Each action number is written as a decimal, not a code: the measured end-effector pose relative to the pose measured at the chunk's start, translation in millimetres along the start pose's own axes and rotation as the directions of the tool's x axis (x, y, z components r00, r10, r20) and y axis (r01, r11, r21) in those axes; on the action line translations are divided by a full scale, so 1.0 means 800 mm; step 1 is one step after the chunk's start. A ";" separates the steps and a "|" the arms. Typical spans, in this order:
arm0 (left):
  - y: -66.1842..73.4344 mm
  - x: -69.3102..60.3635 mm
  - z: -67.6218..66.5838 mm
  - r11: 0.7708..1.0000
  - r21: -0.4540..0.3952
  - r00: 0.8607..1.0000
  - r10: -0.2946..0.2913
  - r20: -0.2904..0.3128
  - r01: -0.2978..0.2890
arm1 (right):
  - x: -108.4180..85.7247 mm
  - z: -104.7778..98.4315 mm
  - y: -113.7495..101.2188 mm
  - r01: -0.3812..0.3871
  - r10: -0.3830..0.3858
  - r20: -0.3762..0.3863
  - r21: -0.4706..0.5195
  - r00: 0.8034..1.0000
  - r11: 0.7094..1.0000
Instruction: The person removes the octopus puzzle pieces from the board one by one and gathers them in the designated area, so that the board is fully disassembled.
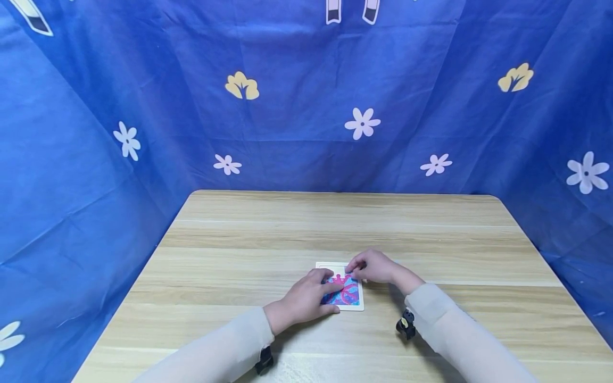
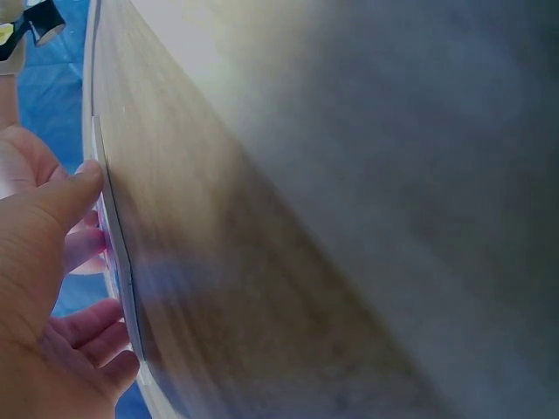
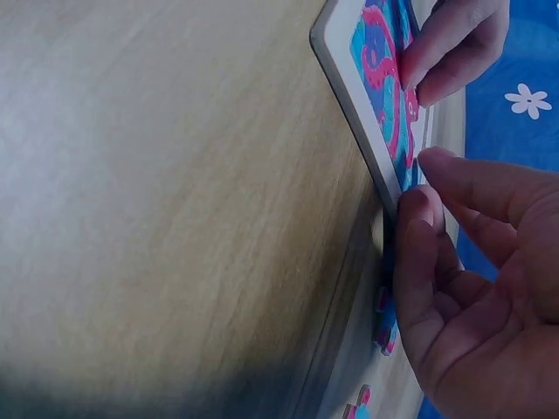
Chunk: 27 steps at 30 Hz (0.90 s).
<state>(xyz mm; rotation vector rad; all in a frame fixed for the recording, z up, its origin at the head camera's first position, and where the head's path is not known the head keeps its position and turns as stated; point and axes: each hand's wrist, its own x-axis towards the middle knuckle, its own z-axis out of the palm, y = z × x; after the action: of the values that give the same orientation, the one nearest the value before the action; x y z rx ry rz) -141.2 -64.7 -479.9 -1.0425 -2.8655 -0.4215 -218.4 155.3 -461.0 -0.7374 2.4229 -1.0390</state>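
In the head view, a square jigsaw puzzle [image 1: 351, 299] with a pale frame lies on the table, showing a pink, blue and purple picture. Its upper part shows bare pale backing. My left hand [image 1: 305, 299] rests over the left side, fingers spread across the picture and thumb at the near edge. At the upper right corner, my right hand [image 1: 378, 267] pinches a small blue puzzle piece [image 3: 415, 169] between thumb and forefinger, mostly hidden by the fingertips. The right wrist view shows the frame's edge [image 3: 354, 109] beside these fingers.
Loose puzzle pieces [image 3: 385, 330] lie on the table beyond the right hand in the right wrist view. The wood-grain table [image 1: 268, 229] meets blue cloth [image 1: 287, 127] at the back and sides. Dark wrist devices [image 1: 406, 324] sit under both cuffs.
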 end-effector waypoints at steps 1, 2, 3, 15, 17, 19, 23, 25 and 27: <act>0.000 0.000 0.000 1.000 0.000 1.000 -0.001 -0.001 0.001 | 0.001 0.000 0.000 0.001 -0.001 0.001 -0.008 1.000 1.000; 0.000 0.000 0.000 1.000 -0.001 1.000 -0.001 -0.002 0.001 | 0.001 0.001 0.000 0.003 -0.003 0.004 -0.016 1.000 1.000; 0.000 0.000 0.000 1.000 -0.002 1.000 -0.001 -0.004 0.001 | 0.001 0.001 -0.001 0.002 -0.002 0.007 -0.023 1.000 1.000; 0.003 -0.001 0.001 1.000 0.001 1.000 -0.004 -0.003 0.004 | 0.001 0.002 -0.004 0.016 -0.015 0.017 -0.075 1.000 0.997; 0.005 -0.002 0.002 1.000 0.003 1.000 -0.004 -0.006 0.004 | 0.000 0.003 -0.004 0.032 -0.031 0.005 -0.110 0.999 0.993; 0.007 -0.002 0.002 1.000 0.004 1.000 -0.005 -0.007 0.005 | -0.001 0.003 -0.004 0.056 -0.058 -0.007 -0.146 0.998 0.988; 0.010 -0.004 0.004 1.000 0.004 1.000 -0.009 -0.008 0.009 | -0.002 0.003 -0.004 0.083 -0.087 -0.015 -0.173 0.996 0.982; 0.011 -0.004 0.005 1.000 0.003 1.000 -0.012 -0.009 0.012 | -0.004 0.003 -0.004 0.071 -0.074 -0.012 -0.166 0.997 0.984; 0.013 -0.004 0.006 1.000 0.004 1.000 -0.013 -0.011 0.013 | -0.006 0.004 -0.004 0.045 -0.048 -0.013 -0.153 0.999 0.987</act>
<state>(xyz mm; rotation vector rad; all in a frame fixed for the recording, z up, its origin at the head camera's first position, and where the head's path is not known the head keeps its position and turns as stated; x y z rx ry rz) -131.8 -58.1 -483.0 -1.0184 -2.8640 -0.4213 -212.3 154.6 -459.9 -0.8421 2.5325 -0.8873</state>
